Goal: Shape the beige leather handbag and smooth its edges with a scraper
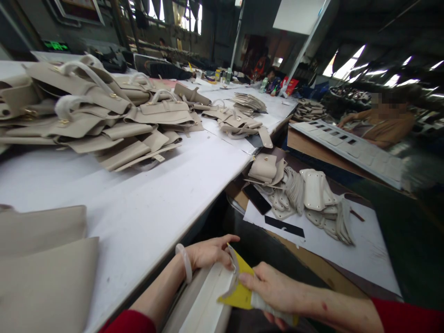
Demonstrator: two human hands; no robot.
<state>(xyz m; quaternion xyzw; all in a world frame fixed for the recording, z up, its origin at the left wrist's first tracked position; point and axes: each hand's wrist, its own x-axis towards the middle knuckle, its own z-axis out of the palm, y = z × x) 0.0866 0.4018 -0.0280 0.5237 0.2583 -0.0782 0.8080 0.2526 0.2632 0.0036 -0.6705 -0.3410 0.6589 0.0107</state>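
Observation:
My right hand [277, 286] is closed round the white-wrapped handle of a yellow scraper [244, 296], whose blade flares wide and has a curved greyish edge. That edge touches the end of a pale leather bag piece [208, 298] with a whitish strip along its top. My left hand [210, 253], with a pale bangle at the wrist, grips the far end of this piece. Its index finger stretches out past the scraper's upper tip, and the other fingers curl over the leather. The lower part of the bag piece runs out of view at the bottom.
Beige handbags [93, 111] lie heaped on the white table [166, 189] at the left. Folded beige panels [48, 273] rest at its near corner. To my right, a low surface holds pale leather parts [314, 189] and a phone [256, 199]. A co-worker [385, 120] sits beyond a tilted board [343, 148].

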